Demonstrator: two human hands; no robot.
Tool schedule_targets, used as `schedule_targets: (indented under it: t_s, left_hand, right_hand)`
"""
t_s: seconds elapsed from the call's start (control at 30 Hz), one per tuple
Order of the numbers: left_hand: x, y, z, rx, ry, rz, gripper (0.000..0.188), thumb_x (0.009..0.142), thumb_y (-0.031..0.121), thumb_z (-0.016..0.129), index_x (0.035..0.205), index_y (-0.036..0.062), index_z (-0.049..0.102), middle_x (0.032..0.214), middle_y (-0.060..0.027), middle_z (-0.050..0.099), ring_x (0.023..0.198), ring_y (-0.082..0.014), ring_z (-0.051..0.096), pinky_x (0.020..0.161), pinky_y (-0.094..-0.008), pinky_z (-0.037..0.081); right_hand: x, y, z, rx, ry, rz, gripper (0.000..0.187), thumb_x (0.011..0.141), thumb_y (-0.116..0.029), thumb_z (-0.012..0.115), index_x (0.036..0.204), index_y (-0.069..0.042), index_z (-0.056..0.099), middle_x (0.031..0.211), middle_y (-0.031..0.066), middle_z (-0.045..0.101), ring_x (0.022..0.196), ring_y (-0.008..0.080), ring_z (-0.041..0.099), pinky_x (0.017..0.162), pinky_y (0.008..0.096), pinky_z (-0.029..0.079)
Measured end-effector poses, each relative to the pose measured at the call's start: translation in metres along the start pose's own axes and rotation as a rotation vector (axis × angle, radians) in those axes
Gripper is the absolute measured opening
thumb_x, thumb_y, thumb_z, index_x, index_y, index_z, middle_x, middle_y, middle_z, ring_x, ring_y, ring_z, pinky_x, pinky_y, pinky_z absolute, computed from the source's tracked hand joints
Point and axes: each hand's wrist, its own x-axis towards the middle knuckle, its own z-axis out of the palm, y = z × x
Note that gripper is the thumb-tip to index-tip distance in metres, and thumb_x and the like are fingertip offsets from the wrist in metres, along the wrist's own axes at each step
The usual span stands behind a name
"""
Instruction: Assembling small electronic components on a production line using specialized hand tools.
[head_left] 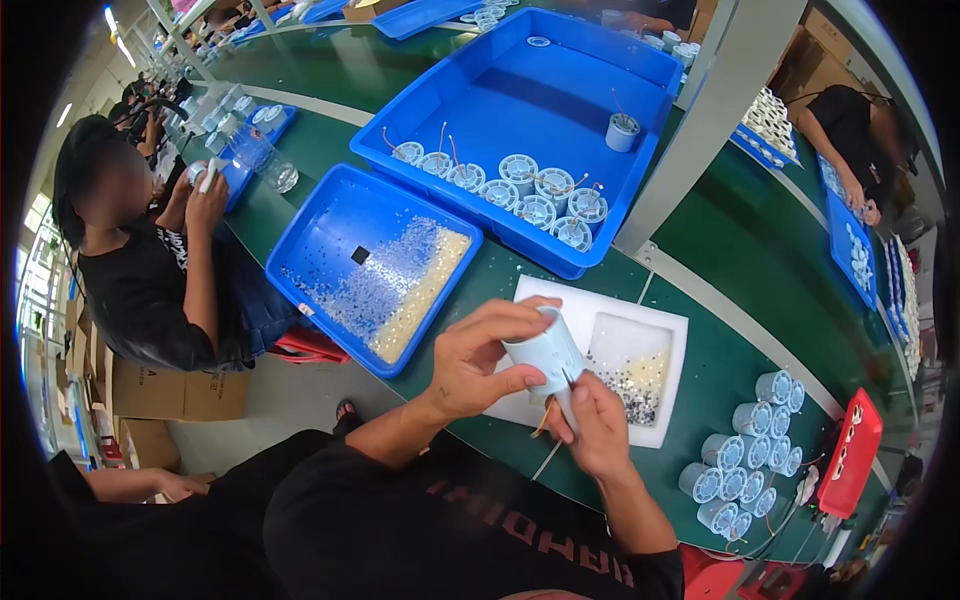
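My left hand (475,355) is closed around a light-blue plastic cylindrical housing (547,352), tilted in the air over the white foam tray (668,385). Against the housing's lower side, my right hand (598,425) pinches a slender greyish piece (566,404) with a dark, thin tip; fingers hide much of it, so its kind is unclear. An orange-brown wire (542,418) hangs below the housing. Small black, white and cream pieces (640,385) lie scattered in the foam tray's square recess.
Left of the foam stands a shallow blue tray (330,200) of tiny pieces. Beyond it, a large blue bin (530,90) holds several wired housings. More housings (740,460) cluster at right by a red tray (850,455). A metal post (700,120) rises behind; a co-worker (150,270) sits at left.
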Motion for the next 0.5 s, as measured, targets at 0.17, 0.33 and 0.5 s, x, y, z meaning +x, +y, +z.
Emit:
schedule_targets:
  t_s: [0.17,0.33,0.5]
  left_hand:
    - [0.012,0.004,-0.017,0.084,0.152,-0.150,0.072,0.065,-0.002,0.081,0.129,-0.0052,0.049,0.148,-0.0166,0.024,0.133,-0.0335,0.039,0.104,-0.0427,0.040]
    - [0.018,0.006,0.006,0.672,-0.137,0.106,0.060,0.063,0.001,0.079,0.118,-0.0016,0.056,0.124,-0.0224,0.054,0.118,-0.0365,0.054,0.098,-0.0427,0.046]
    - [0.021,-0.002,0.006,0.705,-0.130,0.189,0.063,0.059,-0.006,0.075,0.119,-0.0008,0.056,0.121,-0.0174,0.056,0.116,-0.0356,0.056,0.097,-0.0439,0.047]
  right_hand:
    - [-0.001,0.002,-0.017,-0.695,0.316,-0.436,0.025,0.080,0.000,0.065,0.103,-0.003,0.057,0.069,0.0047,0.049,0.057,0.0145,0.048,0.055,0.0270,0.041]
    - [0.010,-0.027,-0.010,-1.116,0.094,-0.614,0.064,0.066,0.005,0.061,0.129,-0.009,0.057,0.064,0.0057,0.047,0.050,0.0196,0.049,0.047,0.0331,0.043]
    - [0.003,-0.034,-0.010,-0.661,-0.161,-0.362,0.058,0.070,0.004,0.060,0.127,-0.006,0.057,0.073,0.0104,0.061,0.061,0.0235,0.062,0.055,0.0341,0.051]
